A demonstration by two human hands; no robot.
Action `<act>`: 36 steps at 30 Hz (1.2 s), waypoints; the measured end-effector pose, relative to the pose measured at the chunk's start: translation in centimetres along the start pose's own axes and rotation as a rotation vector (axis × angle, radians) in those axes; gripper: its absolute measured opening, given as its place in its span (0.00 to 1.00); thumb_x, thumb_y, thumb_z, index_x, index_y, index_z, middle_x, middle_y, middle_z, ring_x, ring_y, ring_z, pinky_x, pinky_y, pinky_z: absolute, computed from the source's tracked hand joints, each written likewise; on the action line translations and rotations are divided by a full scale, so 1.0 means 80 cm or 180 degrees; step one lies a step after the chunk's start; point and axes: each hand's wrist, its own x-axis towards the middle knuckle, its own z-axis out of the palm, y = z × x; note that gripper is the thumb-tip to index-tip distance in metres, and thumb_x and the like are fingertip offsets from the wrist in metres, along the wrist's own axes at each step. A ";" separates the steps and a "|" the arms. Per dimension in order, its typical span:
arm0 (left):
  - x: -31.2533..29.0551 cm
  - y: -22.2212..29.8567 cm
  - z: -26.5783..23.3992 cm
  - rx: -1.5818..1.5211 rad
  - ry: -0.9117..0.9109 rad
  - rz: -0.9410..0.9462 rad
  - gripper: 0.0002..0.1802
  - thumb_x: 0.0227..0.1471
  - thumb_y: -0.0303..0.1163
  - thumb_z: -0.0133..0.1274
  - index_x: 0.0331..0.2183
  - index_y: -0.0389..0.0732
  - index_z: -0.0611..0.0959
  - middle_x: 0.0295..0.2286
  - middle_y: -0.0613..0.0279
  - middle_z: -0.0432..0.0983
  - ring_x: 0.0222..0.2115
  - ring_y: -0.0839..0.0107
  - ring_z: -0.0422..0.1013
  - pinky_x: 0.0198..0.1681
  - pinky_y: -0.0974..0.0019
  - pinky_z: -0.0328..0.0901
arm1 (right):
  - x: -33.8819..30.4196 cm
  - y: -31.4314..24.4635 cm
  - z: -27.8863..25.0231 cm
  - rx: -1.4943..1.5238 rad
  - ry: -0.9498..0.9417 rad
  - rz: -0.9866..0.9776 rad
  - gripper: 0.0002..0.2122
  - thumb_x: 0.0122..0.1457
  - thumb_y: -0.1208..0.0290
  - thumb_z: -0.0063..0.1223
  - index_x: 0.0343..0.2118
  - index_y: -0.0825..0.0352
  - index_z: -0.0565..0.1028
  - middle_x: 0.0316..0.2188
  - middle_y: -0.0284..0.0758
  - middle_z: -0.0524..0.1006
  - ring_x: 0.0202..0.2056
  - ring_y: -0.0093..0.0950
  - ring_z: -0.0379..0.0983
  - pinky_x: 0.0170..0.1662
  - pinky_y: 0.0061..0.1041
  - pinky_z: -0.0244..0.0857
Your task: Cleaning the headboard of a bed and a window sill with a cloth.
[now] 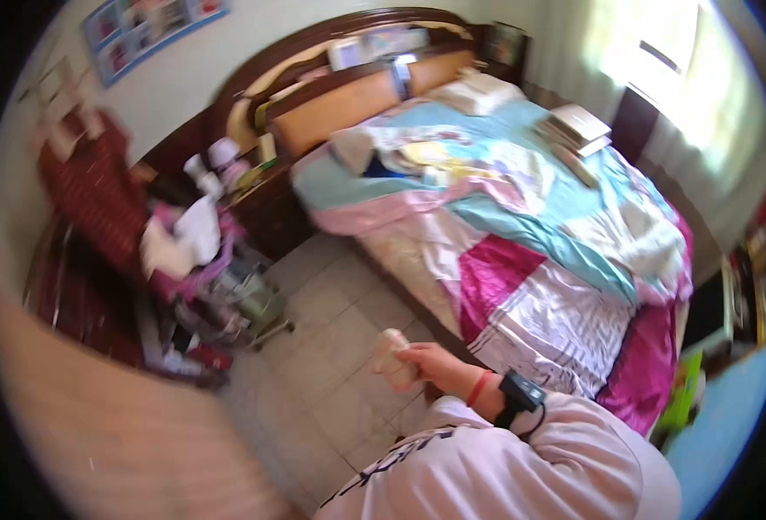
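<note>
My right hand [437,363] is in front of me, above the tiled floor and beside the bed's near side. Its fingers are closed on a small pale crumpled thing [394,360], too blurred for its kind to be certain. A red band and a black wrist device [522,394] sit on that wrist, below a pale pink sleeve. My left hand is out of the picture. Right of the hand lies the bed [417,299], spread with a rumpled blue, white and magenta cover [552,321].
On the bed lie clothes [426,156], a pillow [478,92] and stacked books or boxes [578,128]. To the left stand a cart heaped with clothes [257,299], a hanging dark red garment [92,186] and a nightstand [270,212]. Blurred wooden panelling [114,425] rises close at lower left.
</note>
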 end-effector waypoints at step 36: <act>0.525 -0.026 -0.496 -0.0392 0.1253 -0.0384 0.37 0.40 0.26 0.56 0.52 0.38 0.59 0.47 0.60 0.62 0.45 0.71 0.61 0.46 0.67 0.58 | 0.510 -0.365 0.196 -0.2192 -0.2924 0.1324 0.21 0.55 0.67 0.46 0.51 0.70 0.60 0.45 0.35 0.67 0.43 0.23 0.65 0.47 0.24 0.59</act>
